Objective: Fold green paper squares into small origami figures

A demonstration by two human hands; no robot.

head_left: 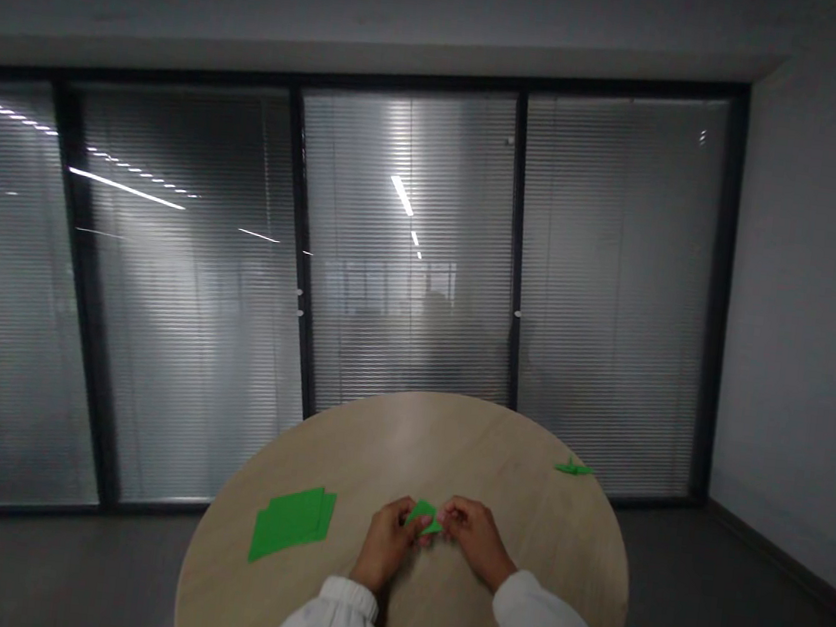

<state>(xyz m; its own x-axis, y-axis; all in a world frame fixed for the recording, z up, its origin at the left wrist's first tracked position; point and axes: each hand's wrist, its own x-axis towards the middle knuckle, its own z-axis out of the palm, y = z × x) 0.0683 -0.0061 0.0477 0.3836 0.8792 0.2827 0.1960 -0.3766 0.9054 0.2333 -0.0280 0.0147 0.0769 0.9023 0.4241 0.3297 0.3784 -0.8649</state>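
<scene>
A small piece of folded green paper (424, 515) is held between my two hands, just above the middle of the round table. My left hand (389, 542) pinches it from the left, with the thumb lying across its face. At its right edge, the fingertips of my right hand (474, 534) are closed on it. The finer creases of the paper are too small to make out, and my fingers cover its lower edge.
The round wooden table (441, 437) carries several loose green paper sheets (291, 521) at the left. Near its right rim lies a small folded green paper figure (574, 467). Behind stands a glass partition (401, 332) with blinds; a plain wall (813, 328) rises at the right.
</scene>
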